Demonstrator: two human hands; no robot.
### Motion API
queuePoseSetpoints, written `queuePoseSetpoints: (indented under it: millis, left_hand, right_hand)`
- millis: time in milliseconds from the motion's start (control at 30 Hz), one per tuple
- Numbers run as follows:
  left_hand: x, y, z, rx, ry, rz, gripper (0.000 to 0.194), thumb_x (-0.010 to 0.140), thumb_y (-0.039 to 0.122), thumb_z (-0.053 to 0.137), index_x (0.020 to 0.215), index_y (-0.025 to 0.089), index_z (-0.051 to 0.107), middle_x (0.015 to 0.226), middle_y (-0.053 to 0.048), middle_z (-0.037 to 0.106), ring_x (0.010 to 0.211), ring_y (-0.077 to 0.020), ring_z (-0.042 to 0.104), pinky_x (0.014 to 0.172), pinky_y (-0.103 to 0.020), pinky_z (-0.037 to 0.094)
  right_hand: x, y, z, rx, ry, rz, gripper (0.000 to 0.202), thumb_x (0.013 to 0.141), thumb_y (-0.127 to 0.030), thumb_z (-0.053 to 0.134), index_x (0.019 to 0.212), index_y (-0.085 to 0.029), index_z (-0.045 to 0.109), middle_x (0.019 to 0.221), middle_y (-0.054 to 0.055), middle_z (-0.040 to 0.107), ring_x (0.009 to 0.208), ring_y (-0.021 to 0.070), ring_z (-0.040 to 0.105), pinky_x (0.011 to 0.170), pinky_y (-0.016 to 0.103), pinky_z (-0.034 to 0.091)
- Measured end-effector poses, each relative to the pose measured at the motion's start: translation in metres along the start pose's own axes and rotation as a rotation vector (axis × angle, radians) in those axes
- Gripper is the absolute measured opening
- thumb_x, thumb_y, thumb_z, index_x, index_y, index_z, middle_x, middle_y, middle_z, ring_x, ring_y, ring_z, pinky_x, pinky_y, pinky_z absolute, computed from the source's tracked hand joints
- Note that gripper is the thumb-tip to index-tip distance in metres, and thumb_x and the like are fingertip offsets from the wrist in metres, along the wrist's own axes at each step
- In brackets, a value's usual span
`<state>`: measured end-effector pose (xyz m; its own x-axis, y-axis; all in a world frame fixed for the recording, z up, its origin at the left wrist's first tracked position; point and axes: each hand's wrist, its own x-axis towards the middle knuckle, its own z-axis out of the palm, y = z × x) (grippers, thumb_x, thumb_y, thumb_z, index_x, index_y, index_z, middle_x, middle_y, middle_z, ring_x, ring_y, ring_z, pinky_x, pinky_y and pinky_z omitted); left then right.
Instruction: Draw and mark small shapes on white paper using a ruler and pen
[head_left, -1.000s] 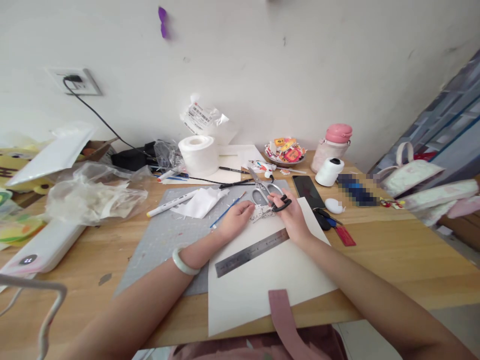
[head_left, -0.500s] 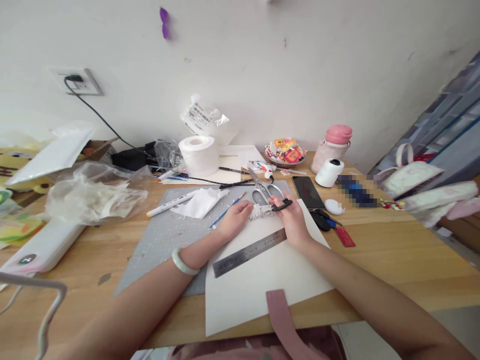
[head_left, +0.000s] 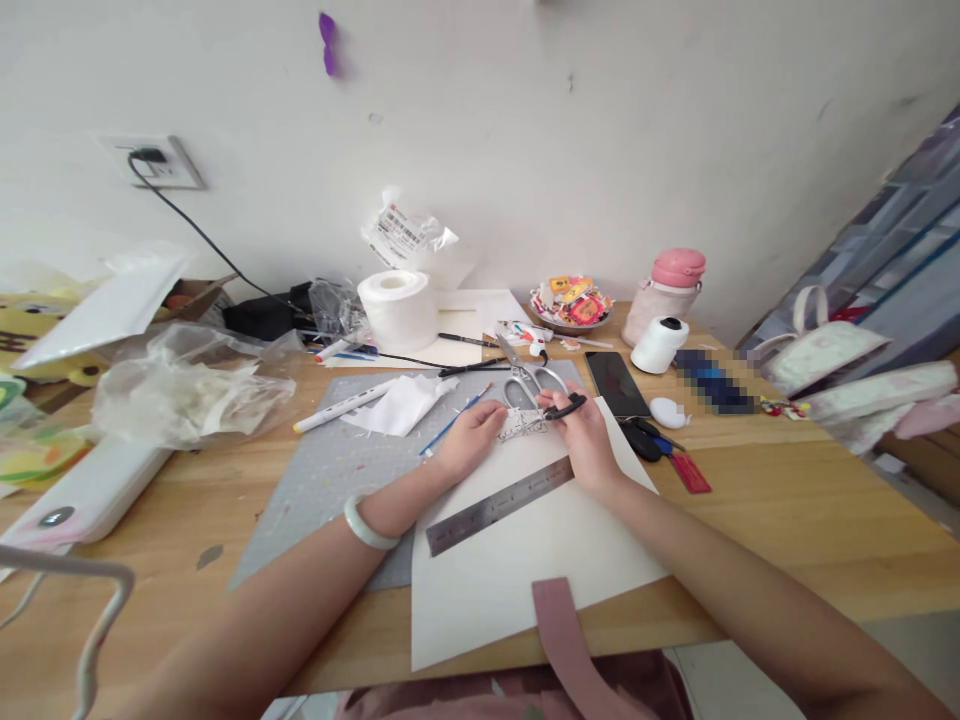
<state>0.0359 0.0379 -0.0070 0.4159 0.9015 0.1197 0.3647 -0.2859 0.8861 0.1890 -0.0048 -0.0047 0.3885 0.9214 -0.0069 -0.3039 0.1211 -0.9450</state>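
My left hand (head_left: 474, 440), closed, pinches the left edge of a small white paper piece (head_left: 517, 424) with black line drawing on it. From the other side my right hand (head_left: 589, 445) wraps its fingers round a small tool with a black looped handle (head_left: 565, 407). The tool's front end meets the paper's right part; its exact kind is hard to make out. Just beyond the fingers lie silver scissors (head_left: 511, 352), blades pointing away. Below both hands a steel ruler (head_left: 499, 505) rests slantwise on a large white sheet (head_left: 517, 590), partly over the grey cutting mat (head_left: 300, 520).
A marker (head_left: 345, 405), crumpled white paper (head_left: 405, 404) and a blue pen (head_left: 454, 420) lie left of my hands. A phone (head_left: 616, 384), keys (head_left: 643, 438) and thread cone (head_left: 660, 345) stand right. Behind are a white roll (head_left: 397, 315) and a filled bowl (head_left: 571, 302).
The small paper piece has shifted very slightly between my fingers. Both hands otherwise keep their places and grips.
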Motion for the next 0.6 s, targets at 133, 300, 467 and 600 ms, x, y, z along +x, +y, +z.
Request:
queuePoseSetpoints:
  millis: [133,300,467,600]
  left_hand:
    - [-0.001,0.002,0.000,-0.006,-0.017,0.011,0.028,0.080,0.039,0.037,0.072,0.017,0.053,0.068,0.001,0.053,0.071,-0.0152,0.050,0.072,-0.025,0.041]
    - [0.002,0.004,-0.002,-0.116,0.106,-0.107,0.026,0.078,0.037,0.035,0.069,0.018,0.050,0.067,0.001,0.053,0.068,-0.0143,0.050,0.066,-0.024,0.041]
    - [0.003,0.006,-0.006,-0.068,0.052,-0.115,0.028,0.079,0.039,0.035,0.067,0.018,0.050,0.065,0.001,0.052,0.066,-0.0147,0.049,0.063,-0.024,0.039]
    - [0.001,0.005,-0.007,0.005,-0.059,-0.005,0.031,0.079,0.043,0.040,0.067,0.017,0.053,0.066,0.001,0.053,0.069,-0.0153,0.048,0.065,-0.025,0.037]
  right_hand:
    - [-0.009,-0.001,0.005,-0.092,-0.010,0.017,0.050,0.067,-0.043,0.065,0.106,-0.022,0.042,0.106,0.006,0.064,0.103,0.0190,0.059,0.095,0.036,0.043]
    - [-0.017,0.003,0.010,-0.073,-0.042,-0.016,0.049,0.065,-0.042,0.067,0.100,-0.022,0.039,0.109,0.007,0.063,0.104,0.0198,0.058,0.094,0.038,0.043]
    - [-0.012,0.006,0.008,-0.034,0.022,0.054,0.047,0.065,-0.045,0.066,0.097,-0.023,0.041,0.098,0.005,0.067,0.100,0.0213,0.061,0.091,0.038,0.045]
    - [-0.009,0.005,0.007,-0.017,0.055,0.105,0.045,0.064,-0.043,0.067,0.096,-0.023,0.042,0.086,0.002,0.067,0.095,0.0217,0.063,0.086,0.036,0.049]
